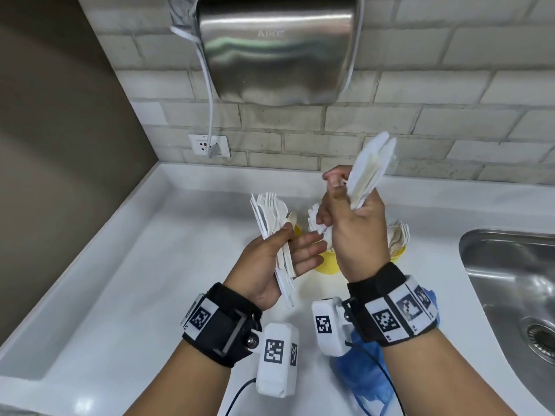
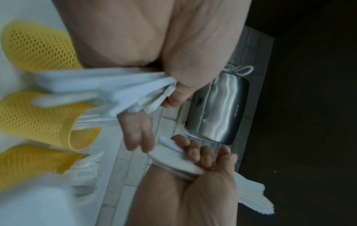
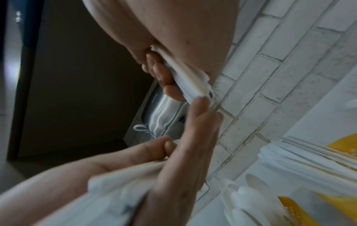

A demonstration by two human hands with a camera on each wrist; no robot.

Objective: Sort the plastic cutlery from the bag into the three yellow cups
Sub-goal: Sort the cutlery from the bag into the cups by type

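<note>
My left hand (image 1: 270,265) is palm up, its thumb pinching a bundle of white plastic forks and spoons (image 1: 271,214) against the palm, fingers stretched out. My right hand (image 1: 351,211) is raised beside it and grips a bundle of white knives (image 1: 371,169) that points up. Three yellow mesh cups (image 2: 38,45) (image 2: 38,120) (image 2: 32,166) stand behind the hands, each holding white cutlery. In the head view the middle cup (image 1: 327,264) and the right cup (image 1: 398,255) show partly. The blue bag (image 1: 363,376) lies crumpled under my right wrist.
The white counter (image 1: 150,280) has a raised rim on the left and back. A steel sink (image 1: 516,283) is set in at the right. A metal hand dryer (image 1: 279,49) hangs on the brick wall, its cord running to a socket (image 1: 209,145).
</note>
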